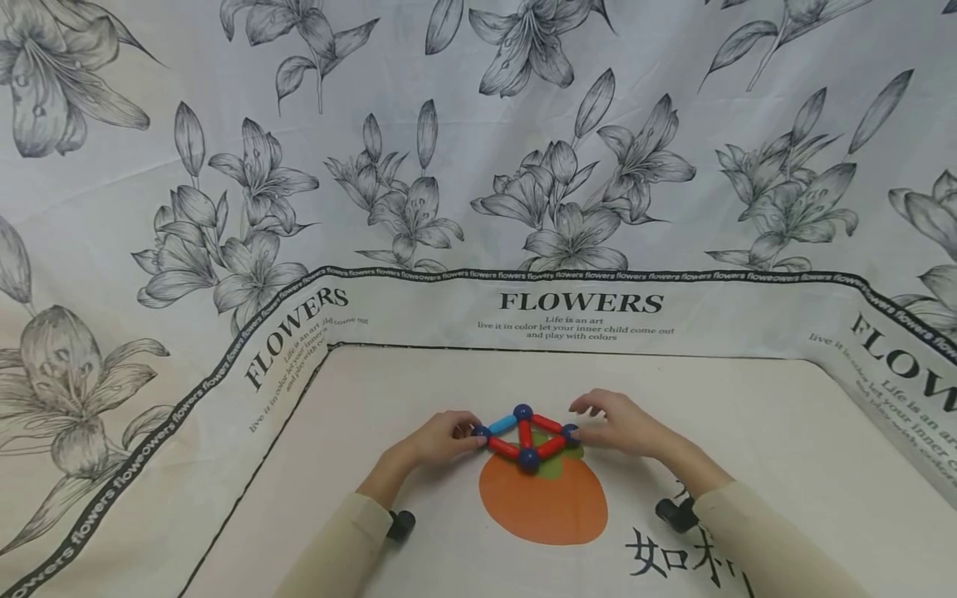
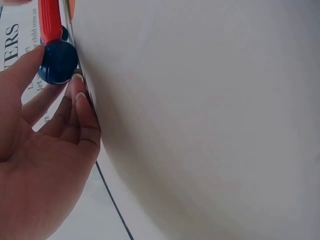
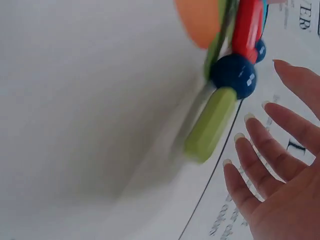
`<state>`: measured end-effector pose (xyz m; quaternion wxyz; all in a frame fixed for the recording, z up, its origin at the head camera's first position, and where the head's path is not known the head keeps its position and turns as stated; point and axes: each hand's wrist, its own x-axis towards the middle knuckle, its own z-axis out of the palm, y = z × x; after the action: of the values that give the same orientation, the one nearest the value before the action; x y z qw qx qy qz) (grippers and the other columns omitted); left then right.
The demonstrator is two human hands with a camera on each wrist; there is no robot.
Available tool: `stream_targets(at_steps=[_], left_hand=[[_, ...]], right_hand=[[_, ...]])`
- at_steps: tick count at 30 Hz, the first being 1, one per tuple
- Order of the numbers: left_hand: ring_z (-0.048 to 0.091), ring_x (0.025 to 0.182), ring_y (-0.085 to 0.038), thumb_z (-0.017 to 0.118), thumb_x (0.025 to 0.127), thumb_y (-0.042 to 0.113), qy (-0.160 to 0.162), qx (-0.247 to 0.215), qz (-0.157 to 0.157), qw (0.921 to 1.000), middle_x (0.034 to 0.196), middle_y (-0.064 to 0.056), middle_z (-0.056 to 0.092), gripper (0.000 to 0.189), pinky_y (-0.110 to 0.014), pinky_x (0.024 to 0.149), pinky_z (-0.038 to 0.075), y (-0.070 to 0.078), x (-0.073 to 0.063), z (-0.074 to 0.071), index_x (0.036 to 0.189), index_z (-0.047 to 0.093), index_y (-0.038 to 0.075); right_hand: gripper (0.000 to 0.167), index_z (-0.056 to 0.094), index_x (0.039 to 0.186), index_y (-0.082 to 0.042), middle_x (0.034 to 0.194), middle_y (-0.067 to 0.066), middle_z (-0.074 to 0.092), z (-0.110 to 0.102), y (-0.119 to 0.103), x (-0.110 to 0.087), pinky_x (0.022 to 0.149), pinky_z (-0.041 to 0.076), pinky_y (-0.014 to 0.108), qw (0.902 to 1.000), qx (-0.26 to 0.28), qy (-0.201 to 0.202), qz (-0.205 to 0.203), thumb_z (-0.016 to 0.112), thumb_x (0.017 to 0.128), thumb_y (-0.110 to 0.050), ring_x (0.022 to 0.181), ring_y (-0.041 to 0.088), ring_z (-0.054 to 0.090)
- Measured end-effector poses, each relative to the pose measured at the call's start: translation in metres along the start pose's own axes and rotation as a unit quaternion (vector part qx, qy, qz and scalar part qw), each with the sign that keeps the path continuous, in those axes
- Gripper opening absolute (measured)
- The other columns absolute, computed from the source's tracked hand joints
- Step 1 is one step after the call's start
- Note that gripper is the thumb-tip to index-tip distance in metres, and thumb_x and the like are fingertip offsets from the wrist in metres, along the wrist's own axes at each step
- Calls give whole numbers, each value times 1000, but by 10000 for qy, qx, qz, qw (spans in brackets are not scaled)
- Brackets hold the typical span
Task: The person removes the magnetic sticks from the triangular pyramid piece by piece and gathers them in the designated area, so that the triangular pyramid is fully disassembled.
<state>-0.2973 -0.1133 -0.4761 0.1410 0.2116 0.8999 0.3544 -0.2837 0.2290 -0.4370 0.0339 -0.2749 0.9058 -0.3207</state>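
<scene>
A flat diamond of magnetic building rods and dark blue balls lies on the tablecloth in the head view. Its rods are red, such as the middle rod [image 1: 526, 434], plus one light blue rod [image 1: 503, 424]. My left hand [image 1: 443, 438] pinches the left corner ball [image 2: 58, 62] between thumb and fingers. At the opposite corner, my right hand [image 1: 620, 425] is beside another ball [image 1: 571, 434]. The right wrist view shows that hand with fingers spread, apart from the ball [image 3: 234, 75]. A green rod [image 3: 211, 125] sticks out from this ball.
Under the rods, the cloth [image 1: 419, 374] carries a printed orange persimmon [image 1: 544, 502] and black characters [image 1: 656, 554]. Behind stands a hanging of the same floral fabric [image 1: 419, 66]. A dark camera mount [image 1: 401, 525] is at the left wrist, another [image 1: 676, 515] at the right.
</scene>
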Motion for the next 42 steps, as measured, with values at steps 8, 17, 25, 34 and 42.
stream_targets(at_steps=[8,17,25,34,42], left_hand=[[52,86,-16,67,101,31,34,73,56,10000,91,1,57,28,-29,73,44,-1,0,1,122,68,13],[53,85,-15,67,101,30,80,141,195,9997,90,2,57,26,-28,73,44,-1,2,3,120,68,12],[52,85,-15,67,100,29,63,119,151,9998,89,1,57,26,-29,72,44,3,-1,0,119,68,11],[53,82,-14,65,102,28,59,180,270,9995,87,2,56,25,-27,71,44,3,-1,0,119,68,10],[53,83,-15,66,101,29,15,127,181,9998,89,1,57,25,-30,72,44,1,1,-1,119,68,11]], right_hand=[[41,67,126,-1,120,15,65,16,-28,28,96,51,56,9997,-35,-70,-247,77,91,-20,114,38,58],[43,65,130,-1,128,17,61,41,-33,55,107,42,58,9988,-196,-284,-336,77,92,-18,123,39,53],[35,68,123,3,118,18,64,52,-35,71,99,48,51,9962,-308,-401,-715,75,93,-14,109,33,58],[24,74,115,-3,108,9,64,59,-36,82,92,51,41,9968,-52,-749,-269,75,92,-10,98,25,58],[18,78,105,-4,97,6,65,64,-35,89,86,49,37,9967,-186,-774,-134,78,88,-9,90,23,56]])
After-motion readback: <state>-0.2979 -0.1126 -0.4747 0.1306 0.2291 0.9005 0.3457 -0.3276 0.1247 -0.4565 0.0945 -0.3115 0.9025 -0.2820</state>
